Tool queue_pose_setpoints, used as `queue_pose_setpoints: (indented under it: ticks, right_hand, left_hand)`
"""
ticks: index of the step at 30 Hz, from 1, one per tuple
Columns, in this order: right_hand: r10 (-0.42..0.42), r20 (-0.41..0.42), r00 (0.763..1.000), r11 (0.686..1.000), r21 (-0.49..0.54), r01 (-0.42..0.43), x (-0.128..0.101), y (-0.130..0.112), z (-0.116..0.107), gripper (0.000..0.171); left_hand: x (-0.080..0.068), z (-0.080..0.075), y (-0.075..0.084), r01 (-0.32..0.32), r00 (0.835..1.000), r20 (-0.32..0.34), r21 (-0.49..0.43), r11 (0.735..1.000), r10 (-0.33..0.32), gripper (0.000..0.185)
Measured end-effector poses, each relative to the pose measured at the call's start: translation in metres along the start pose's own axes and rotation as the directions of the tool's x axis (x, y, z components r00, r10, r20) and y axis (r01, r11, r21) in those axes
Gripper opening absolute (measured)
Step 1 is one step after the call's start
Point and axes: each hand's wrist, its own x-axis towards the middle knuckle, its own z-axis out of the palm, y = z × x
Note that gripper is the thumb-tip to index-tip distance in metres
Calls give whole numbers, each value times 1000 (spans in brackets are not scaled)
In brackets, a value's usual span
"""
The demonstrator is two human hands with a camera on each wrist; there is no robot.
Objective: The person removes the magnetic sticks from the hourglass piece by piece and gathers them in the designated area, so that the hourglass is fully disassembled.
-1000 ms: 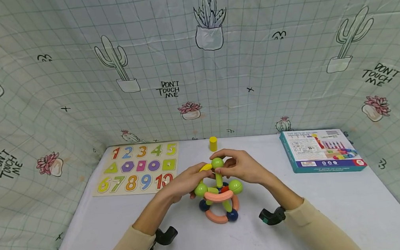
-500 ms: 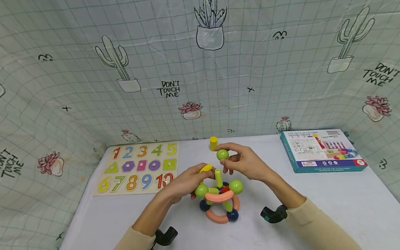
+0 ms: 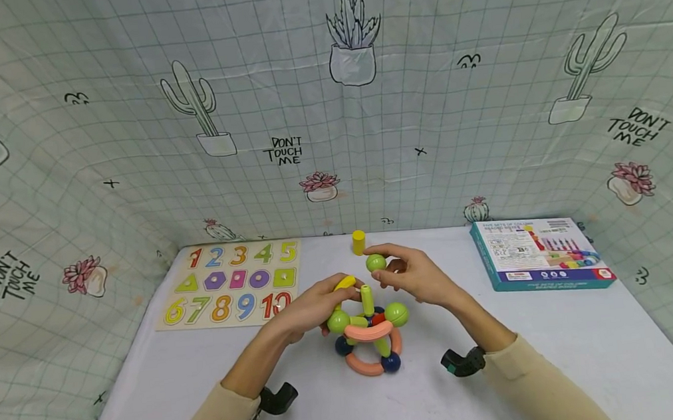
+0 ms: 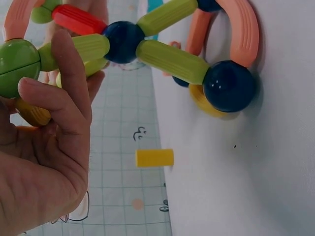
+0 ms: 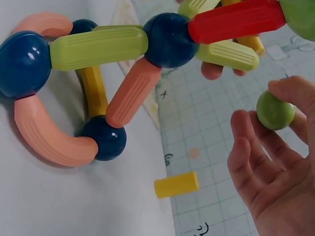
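Note:
A toy structure of magnetic sticks and balls (image 3: 368,332) stands on the table, with a ring of curved sticks and dark blue balls (image 4: 229,86) at its base. My left hand (image 3: 315,304) grips its left side, fingers against a green ball (image 4: 17,69) and a light green stick (image 4: 88,47); a yellow curved stick (image 3: 345,282) rises by that hand. One light green stick (image 3: 367,299) points up from the middle, its top bare. Just above and right of it, my right hand (image 3: 417,275) pinches a loose green ball (image 5: 274,110) between thumb and fingers, apart from the structure.
Behind the hands a yellow cylinder (image 3: 359,242) stands upright near the table's back edge. To the left lies a number-and-shape puzzle board (image 3: 200,302). A teal-edged toy box (image 3: 541,255) lies at the back right, before a patterned cloth backdrop (image 3: 401,124).
My right hand has lifted the green ball off the top of the upright green stick, moving it up and slightly right. My left hand keeps its grip on the structure.

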Motion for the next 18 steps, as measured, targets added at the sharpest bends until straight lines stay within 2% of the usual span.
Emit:
queue_pose_setpoints:
  ticks: [6, 18]
  right_hand:
    - [6, -41, 999, 999, -50, -8, 1, 6, -4, 47]
    - [38, -90, 995, 999, -7, -39, 2, 17, -6, 42]
  left_hand:
    - [0, 0, 0, -14, 1000, -5, 2, 1000, 14, 34]
    - [2, 0, -3, -19, 1000, -4, 4, 1000, 19, 34]
